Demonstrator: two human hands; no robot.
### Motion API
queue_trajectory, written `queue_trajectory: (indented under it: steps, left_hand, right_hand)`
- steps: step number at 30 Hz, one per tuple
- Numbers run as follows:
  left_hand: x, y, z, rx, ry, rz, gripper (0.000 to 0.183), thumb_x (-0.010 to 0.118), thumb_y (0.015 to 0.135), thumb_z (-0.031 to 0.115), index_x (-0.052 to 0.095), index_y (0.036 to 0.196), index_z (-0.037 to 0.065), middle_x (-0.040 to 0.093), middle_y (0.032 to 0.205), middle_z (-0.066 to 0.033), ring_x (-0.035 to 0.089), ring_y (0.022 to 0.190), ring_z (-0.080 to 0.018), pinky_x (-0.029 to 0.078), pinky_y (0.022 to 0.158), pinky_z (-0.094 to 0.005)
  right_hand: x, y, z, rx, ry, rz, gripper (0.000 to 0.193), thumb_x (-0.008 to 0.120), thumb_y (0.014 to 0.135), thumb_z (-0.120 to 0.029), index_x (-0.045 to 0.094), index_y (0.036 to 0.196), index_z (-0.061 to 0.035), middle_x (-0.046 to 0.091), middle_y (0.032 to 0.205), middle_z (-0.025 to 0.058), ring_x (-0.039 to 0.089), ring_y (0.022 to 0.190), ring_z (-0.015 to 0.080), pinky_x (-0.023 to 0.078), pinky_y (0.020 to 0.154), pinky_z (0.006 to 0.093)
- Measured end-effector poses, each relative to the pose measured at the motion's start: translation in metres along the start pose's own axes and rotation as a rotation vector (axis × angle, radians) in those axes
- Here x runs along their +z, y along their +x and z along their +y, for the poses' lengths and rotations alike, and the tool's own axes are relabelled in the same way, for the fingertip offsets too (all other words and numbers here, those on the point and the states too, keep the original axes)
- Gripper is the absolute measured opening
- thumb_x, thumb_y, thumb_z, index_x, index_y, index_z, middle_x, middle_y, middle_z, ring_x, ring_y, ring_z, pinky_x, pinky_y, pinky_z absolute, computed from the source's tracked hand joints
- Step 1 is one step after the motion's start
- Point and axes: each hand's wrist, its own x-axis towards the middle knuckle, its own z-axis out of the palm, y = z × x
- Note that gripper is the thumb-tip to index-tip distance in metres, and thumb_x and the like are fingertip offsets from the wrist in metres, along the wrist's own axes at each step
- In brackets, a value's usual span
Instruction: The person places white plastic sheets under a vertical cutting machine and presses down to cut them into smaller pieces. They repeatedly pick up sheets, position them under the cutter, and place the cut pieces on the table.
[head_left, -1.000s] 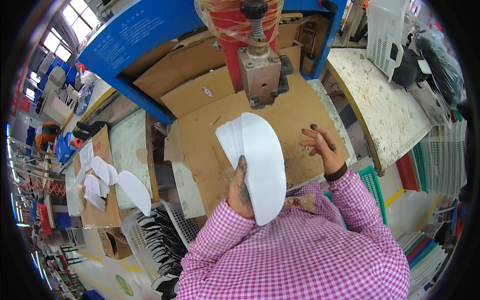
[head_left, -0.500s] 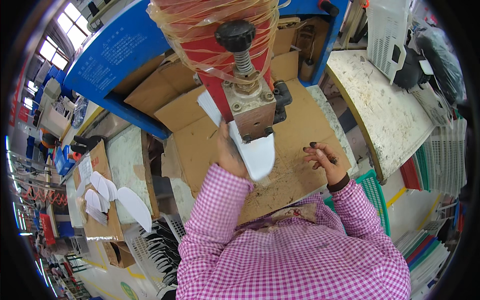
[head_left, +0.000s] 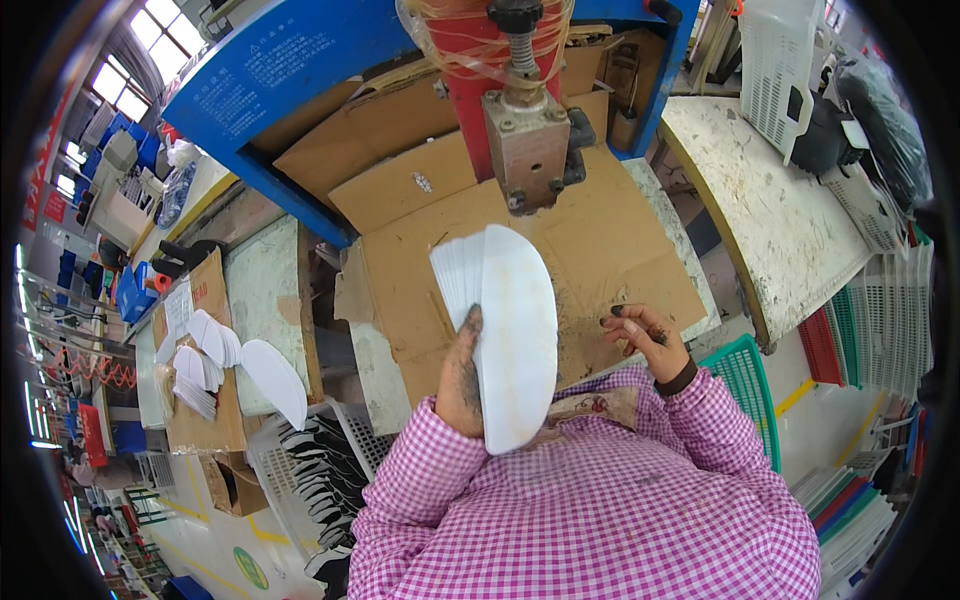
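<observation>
My left hand [head_left: 462, 388] is closed round a fanned stack of white half-oval sheets [head_left: 517, 340], its dark-smudged thumb lying on them. The top sheet faces up, and the edges of those beneath spread out to the left. My right hand [head_left: 645, 338] hovers over the cardboard with bent fingers apart and nothing in it; the fingertips are blackened. Beyond the stack stands a blue-framed machine [head_left: 270, 85] with a red arm and a metal head block [head_left: 527, 140]. Brown cardboard [head_left: 620, 250] covers its bed. The sheets are apart from the head.
At left, more white half-oval sheets [head_left: 272, 380] lie on a side table and cardboard. Below them, a white basket [head_left: 285, 500] holds dark pieces. A green basket [head_left: 742, 385] stands by my right arm. A worn white table [head_left: 765, 200] with a curved edge is at right.
My left hand has drawn the white sheets from under the machine's head toward my body, and the stack now shows whole. My right hand has barely moved. The view has shifted slightly.
</observation>
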Motion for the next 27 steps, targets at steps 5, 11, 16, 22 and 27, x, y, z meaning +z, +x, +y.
queue_trajectory:
  steps: [5, 11, 16, 22, 27]
  left_hand:
    - [-0.005, 0.001, -0.016, 0.059, -0.028, -0.044, 0.053, 0.049, 0.091, 0.046, 0.043, 0.130, 0.010, 0.058, 0.116, -0.0111, 0.059, 0.100, -0.0254, 0.052, 0.082, -0.0401]
    - [0.001, 0.044, -0.014, 0.282, -0.120, -0.193, 0.060, 0.044, 0.091, 0.050, 0.041, 0.126, 0.001, 0.058, 0.107, -0.0180, 0.060, 0.094, -0.0320, 0.053, 0.078, -0.0430]
    - [0.006, 0.054, -0.021, 0.364, -0.057, -0.143, 0.059, 0.044, 0.091, 0.050, 0.042, 0.126, 0.003, 0.058, 0.109, -0.0163, 0.059, 0.096, -0.0299, 0.052, 0.080, -0.0414]
    - [0.001, 0.065, -0.026, 0.375, -0.121, -0.123, 0.054, 0.047, 0.092, 0.045, 0.042, 0.125, 0.004, 0.058, 0.110, -0.0145, 0.059, 0.097, -0.0287, 0.051, 0.080, -0.0417]
    - [0.002, 0.072, -0.029, 0.363, -0.114, -0.131, 0.052, 0.047, 0.092, 0.044, 0.041, 0.127, 0.005, 0.057, 0.112, -0.0145, 0.058, 0.100, -0.0295, 0.050, 0.083, -0.0424]
  right_hand:
    - [0.023, -0.016, -0.008, -0.033, 0.121, -0.115, 0.026, 0.054, 0.092, -0.020, 0.049, 0.111, -0.0019, 0.065, 0.099, 0.0114, 0.064, 0.086, 0.0176, 0.047, 0.067, 0.0253]
    - [0.057, -0.008, -0.023, -0.186, -0.028, -0.195, 0.026, 0.067, 0.084, -0.023, 0.051, 0.095, -0.0052, 0.058, 0.072, 0.0009, 0.052, 0.062, 0.0063, 0.040, 0.055, 0.0206]
    - [0.065, 0.017, -0.029, -0.033, 0.071, -0.093, 0.032, 0.072, 0.080, -0.032, 0.053, 0.079, -0.0060, 0.050, 0.060, -0.0026, 0.045, 0.054, 0.0039, 0.035, 0.049, 0.0194]
    - [0.056, 0.027, -0.030, 0.087, -0.009, -0.194, 0.030, 0.071, 0.081, -0.029, 0.051, 0.080, -0.0077, 0.050, 0.060, -0.0028, 0.042, 0.049, 0.0041, 0.031, 0.045, 0.0199]
    - [0.052, 0.028, -0.027, 0.114, 0.109, -0.167, 0.027, 0.073, 0.080, -0.026, 0.052, 0.079, -0.0085, 0.050, 0.060, -0.0039, 0.042, 0.049, 0.0034, 0.031, 0.044, 0.0192]
